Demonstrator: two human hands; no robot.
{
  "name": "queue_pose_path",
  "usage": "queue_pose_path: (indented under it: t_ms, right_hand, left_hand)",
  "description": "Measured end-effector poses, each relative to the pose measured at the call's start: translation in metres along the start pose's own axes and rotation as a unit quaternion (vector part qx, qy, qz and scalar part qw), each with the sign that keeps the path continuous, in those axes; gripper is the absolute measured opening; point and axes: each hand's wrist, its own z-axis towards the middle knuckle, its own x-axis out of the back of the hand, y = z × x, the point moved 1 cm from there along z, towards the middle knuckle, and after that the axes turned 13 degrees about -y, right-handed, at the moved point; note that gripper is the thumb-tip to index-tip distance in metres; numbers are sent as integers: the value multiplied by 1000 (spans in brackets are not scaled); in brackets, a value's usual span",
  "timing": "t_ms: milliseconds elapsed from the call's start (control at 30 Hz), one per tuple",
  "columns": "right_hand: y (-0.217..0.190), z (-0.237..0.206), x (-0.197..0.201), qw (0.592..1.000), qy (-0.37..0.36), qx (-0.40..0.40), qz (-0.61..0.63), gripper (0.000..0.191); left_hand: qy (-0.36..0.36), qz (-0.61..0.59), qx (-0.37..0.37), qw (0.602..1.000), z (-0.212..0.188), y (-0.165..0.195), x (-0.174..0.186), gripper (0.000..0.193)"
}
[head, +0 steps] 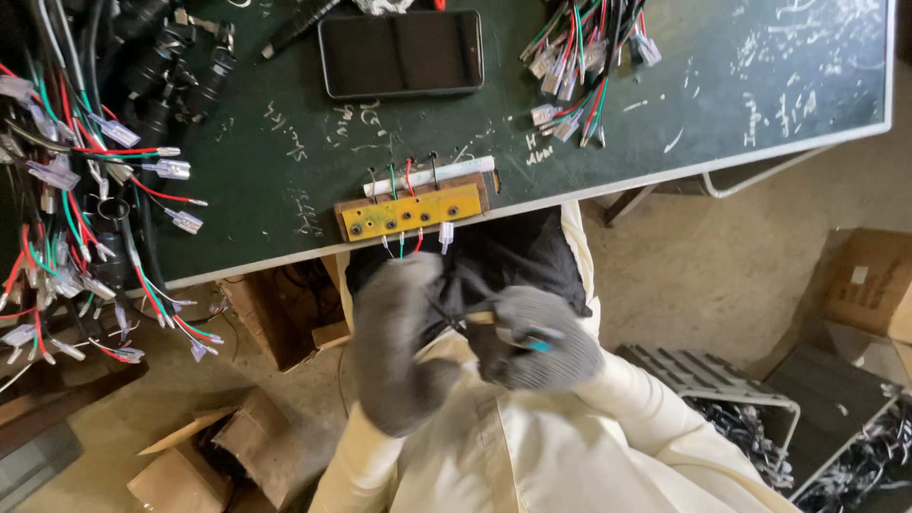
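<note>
Both my hands wear grey knit gloves and are held close to my chest, below the table's edge. My left hand (399,351) pinches a thin dark wire that runs toward the right hand. In my right hand (537,342) is a small tool with a wooden-coloured body and a teal tip, fingers closed around it. Just above them, at the front edge of the dark green table (285,180), sits a yellow-faced wooden jig block (410,211) with a row of holes. Red, green and white wires and a small white connector (446,233) hang from it.
A black phone (401,53) lies at the table's far side. Bundles of red, green and white wires with white connectors lie at the left (85,218) and the top right (589,57). Cardboard boxes (204,456) and crates of black parts (750,427) stand on the floor.
</note>
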Motion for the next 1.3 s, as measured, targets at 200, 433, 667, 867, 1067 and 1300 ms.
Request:
queue_pose_path:
  t_ms: [200, 433, 667, 867, 1067, 1300]
  right_hand:
    - [-41, 12, 6, 968, 113, 182, -133, 25]
    - [-44, -11, 33, 898, 435, 64, 5, 87]
    - [-33, -24, 51, 906, 355, 46, -227, 71]
    - [9, -17, 79, 870, 336, -86, -351, 54]
    - [39, -2, 88, 784, 281, -22, -553, 41]
    - [38, 7, 79, 749, 302, -6, -590, 34]
  left_hand:
    - [-140, -82, -4, 987, -12, 0, -44, 28]
    - [-75, -5, 17, 997, 37, -4, -93, 15]
    - [77, -1, -50, 996, 153, 5, -83, 69]
    - [83, -76, 11, 994, 104, -32, -44, 46]
    - [265, 112, 169, 943, 69, -124, 73, 18]
    - [-51, 488, 480, 727, 119, -192, 167, 52]
